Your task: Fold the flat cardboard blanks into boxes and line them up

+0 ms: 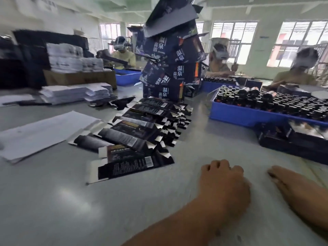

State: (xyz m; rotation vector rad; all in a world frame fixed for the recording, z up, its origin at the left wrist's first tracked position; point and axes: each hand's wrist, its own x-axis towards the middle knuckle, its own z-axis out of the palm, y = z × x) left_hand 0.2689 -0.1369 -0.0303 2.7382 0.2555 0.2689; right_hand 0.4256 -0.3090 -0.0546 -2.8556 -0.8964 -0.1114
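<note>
A fanned row of flat dark cardboard blanks (pixel 134 139) lies on the grey table (pixel 71 201), running from the middle toward the far side. Behind it rises a tall, leaning pile of folded dark boxes (pixel 170 68) with white lettering. My left hand (pixel 223 180) rests on the table to the right of the nearest blank, fingers loosely curled, holding nothing. My right hand (pixel 291 183) lies further right, fingers straight, also holding nothing. Neither hand touches a blank.
A blue tray (pixel 248 118) full of dark bottles stands at the right, with dark packed boxes (pixel 292 139) in front of it. White sheets (pixel 40 134) and stacks of white blanks (pixel 71 93) lie at the left. Three people work across the table.
</note>
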